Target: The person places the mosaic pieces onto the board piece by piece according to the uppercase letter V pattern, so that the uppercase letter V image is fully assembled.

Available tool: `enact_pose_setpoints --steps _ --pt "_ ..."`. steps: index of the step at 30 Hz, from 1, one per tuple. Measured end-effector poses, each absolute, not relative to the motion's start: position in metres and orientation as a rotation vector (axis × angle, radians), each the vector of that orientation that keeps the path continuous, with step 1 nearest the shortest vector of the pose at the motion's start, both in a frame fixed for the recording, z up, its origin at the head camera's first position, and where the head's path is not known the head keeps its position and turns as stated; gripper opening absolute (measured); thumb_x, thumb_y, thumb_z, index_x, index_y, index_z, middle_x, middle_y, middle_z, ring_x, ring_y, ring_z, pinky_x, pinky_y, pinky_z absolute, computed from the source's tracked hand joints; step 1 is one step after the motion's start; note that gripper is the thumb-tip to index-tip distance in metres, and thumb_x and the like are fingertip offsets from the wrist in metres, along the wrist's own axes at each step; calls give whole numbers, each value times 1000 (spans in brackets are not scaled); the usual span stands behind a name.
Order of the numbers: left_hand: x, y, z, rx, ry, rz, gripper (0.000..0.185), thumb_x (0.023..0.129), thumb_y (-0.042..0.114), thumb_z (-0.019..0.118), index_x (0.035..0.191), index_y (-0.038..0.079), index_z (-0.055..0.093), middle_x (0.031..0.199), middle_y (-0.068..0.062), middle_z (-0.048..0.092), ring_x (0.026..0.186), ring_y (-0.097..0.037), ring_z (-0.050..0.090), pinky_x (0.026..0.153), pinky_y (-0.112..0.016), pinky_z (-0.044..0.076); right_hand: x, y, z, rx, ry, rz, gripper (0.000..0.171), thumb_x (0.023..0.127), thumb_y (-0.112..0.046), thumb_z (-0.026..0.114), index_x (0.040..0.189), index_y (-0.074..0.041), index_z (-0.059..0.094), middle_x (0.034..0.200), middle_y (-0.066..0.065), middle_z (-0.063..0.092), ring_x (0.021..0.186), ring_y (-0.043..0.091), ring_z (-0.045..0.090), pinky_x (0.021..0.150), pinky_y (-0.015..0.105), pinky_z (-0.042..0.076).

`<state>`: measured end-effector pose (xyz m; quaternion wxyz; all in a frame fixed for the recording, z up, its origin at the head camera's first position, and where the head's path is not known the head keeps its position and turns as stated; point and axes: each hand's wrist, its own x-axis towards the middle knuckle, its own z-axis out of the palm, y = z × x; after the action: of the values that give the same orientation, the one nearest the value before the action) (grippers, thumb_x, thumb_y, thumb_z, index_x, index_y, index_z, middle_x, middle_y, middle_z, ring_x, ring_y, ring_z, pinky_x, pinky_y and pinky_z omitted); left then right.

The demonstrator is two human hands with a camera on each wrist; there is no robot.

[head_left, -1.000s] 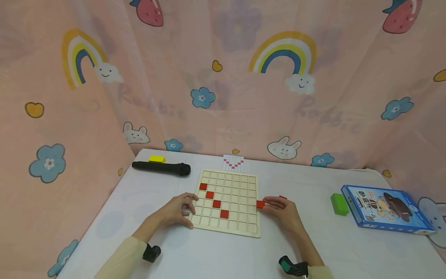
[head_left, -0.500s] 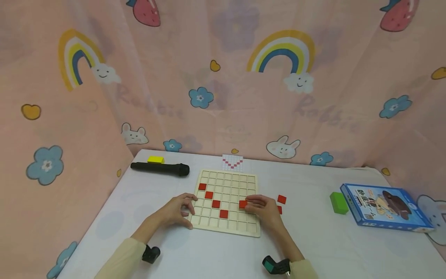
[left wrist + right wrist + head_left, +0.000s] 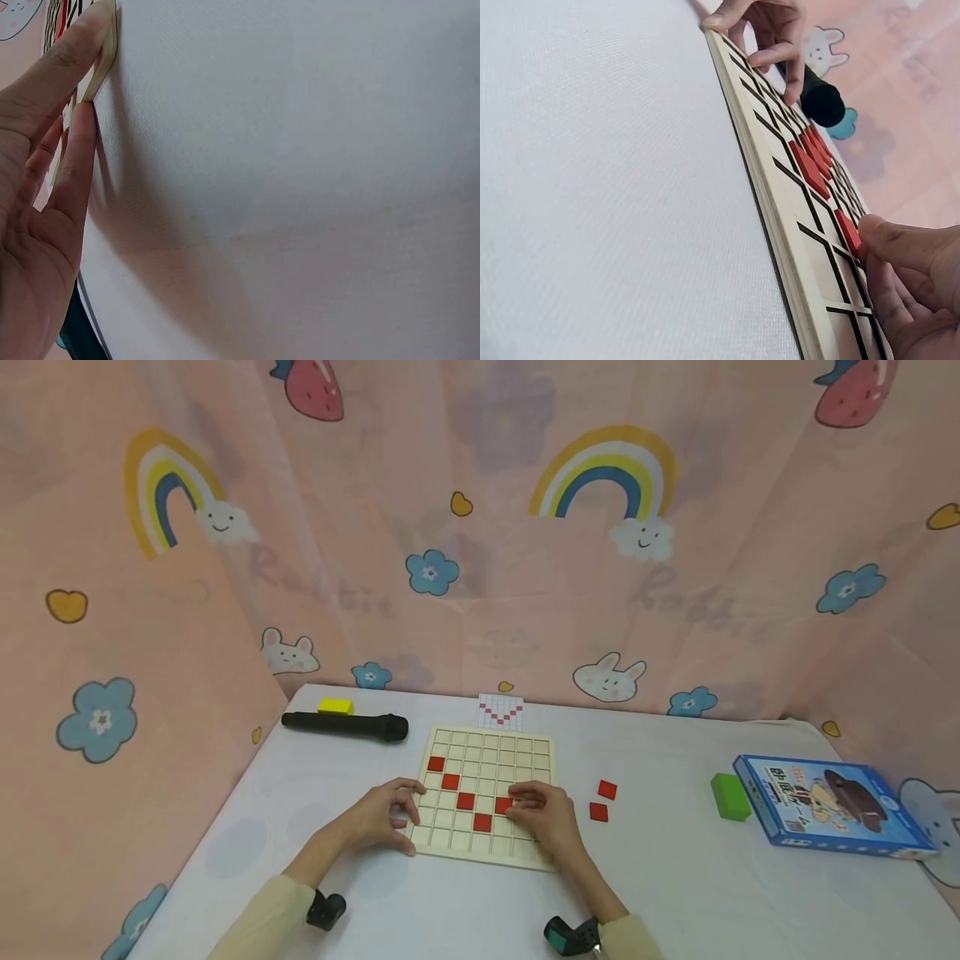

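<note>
A pale wooden grid board (image 3: 457,846) lies on the white table, with several red square tiles (image 3: 465,801) in its cells forming a diagonal down to the right. My left hand (image 3: 378,817) holds the board at its left edge and near corner, thumb and fingers spread along the rim. Over the board's right half, my right hand (image 3: 549,817) pinches a red tile (image 3: 504,805) between thumb and fingertips. That tile is at a cell up and right of the lowest tile; whether it sits fully in is unclear. Two loose red tiles (image 3: 607,790) lie right of the board.
Behind the board lies a small grid card (image 3: 501,712) with a red V pattern. A black microphone (image 3: 345,725) and yellow block (image 3: 335,706) are at the back left. A green block (image 3: 730,797) stands beside a blue game box (image 3: 836,806) on the right.
My right hand has moved left from beyond the board's right edge, carrying the red tile over the grid to a cell near the lowest tile. The left hand has stayed put.
</note>
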<state>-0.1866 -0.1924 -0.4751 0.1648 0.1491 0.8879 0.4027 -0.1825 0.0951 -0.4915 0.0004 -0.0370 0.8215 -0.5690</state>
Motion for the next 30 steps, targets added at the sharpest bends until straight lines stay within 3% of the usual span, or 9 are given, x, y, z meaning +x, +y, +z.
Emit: enact_pose_setpoints --steps 8,17,23,30 --pt "-187 -191 -477 422 2526 1153 32 61 6 89 79 15 64 136 -4 47 125 -30 42 85 -23 53 -179 111 -490 -28 2571 -1799 28 77 2 76 104 -2 69 100 10 70 82 19 68 75 23 56" --pt "-188 -192 -479 423 2533 1147 33 61 7 90 79 15 64 136 -4 47 125 -30 42 85 -23 53 -172 176 -485 -41 2788 -1646 30 79 4 74 108 0 67 105 14 68 89 24 66 76 19 54" --pt "-187 -192 -479 422 2521 1165 33 61 7 90 79 14 64 136 -5 48 124 -30 42 84 -23 53 -169 211 -490 26 2880 -1427 33 82 1 72 114 -2 65 111 14 66 95 26 63 81 26 55" --pt "-186 -191 -475 403 2510 1175 32 61 6 89 80 13 64 136 -5 47 124 -30 42 85 -24 53 -170 219 -493 -36 2864 -1415 31 81 2 73 111 0 66 102 14 68 86 22 63 70 15 52"
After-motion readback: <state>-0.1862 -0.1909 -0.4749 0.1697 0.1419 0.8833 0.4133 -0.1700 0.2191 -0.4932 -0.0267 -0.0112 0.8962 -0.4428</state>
